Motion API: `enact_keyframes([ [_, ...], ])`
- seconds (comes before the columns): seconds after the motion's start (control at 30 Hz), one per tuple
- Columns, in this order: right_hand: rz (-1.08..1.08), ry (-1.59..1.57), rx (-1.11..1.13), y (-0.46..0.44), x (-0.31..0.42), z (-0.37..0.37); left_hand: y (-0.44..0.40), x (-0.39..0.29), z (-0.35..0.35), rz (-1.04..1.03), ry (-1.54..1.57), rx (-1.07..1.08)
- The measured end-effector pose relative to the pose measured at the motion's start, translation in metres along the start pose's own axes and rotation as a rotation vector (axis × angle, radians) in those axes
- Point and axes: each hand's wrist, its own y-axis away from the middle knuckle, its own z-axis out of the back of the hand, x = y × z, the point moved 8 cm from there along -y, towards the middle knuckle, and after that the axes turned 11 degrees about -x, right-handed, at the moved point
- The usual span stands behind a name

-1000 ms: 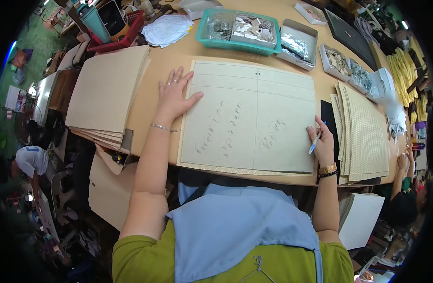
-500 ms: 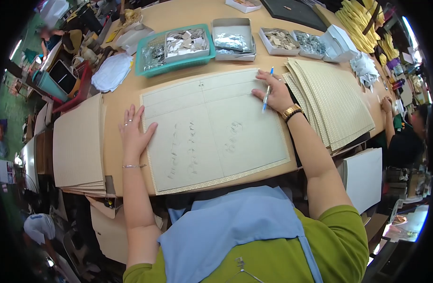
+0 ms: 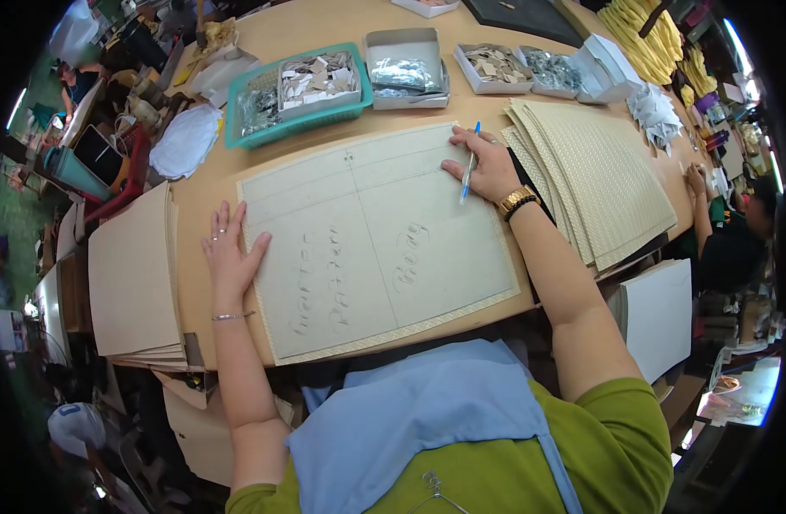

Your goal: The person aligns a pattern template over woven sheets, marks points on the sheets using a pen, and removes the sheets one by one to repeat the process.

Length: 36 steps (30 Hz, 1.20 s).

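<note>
A pale grey-green template sheet (image 3: 359,257) with ruled lines and handwriting lies in front of me, on top of a cream woven-textured sheet (image 3: 427,310) whose border shows around it. My left hand (image 3: 230,257) rests at the template's left edge, fingers spread, holding nothing. At the upper right corner is my right hand (image 3: 485,167), with a clear pen with blue ends (image 3: 471,163) held between its fingers. Its fingertips touch the sheet near the edge, and the pen points down without visibly writing.
Woven-textured sheets (image 3: 598,180) are stacked at right, plain boards (image 3: 132,274) at left. Behind stand a teal basket (image 3: 303,122) and white boxes (image 3: 406,101) of small pieces. White cloth-like rounds (image 3: 186,141) lie at back left. Another person's arm (image 3: 699,206) rests at the right edge.
The whole view has shifted and turned slightly, so the table and sheets appear a little further left. Both hands keep their places on the sheet, and the pen stays in my right hand.
</note>
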Motion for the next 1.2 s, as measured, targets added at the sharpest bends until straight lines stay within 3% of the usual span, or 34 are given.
enact_keyframes([
  [1.13, -0.023, -0.019, 0.025, -0.001, -0.007, -0.008, -0.001, -0.001, -0.001, 0.026, 0.032, -0.069],
  [1.2, -0.034, 0.009, 0.035, -0.002, -0.006, -0.007, -0.002, -0.019, 0.000, -0.064, -0.001, -0.092],
])
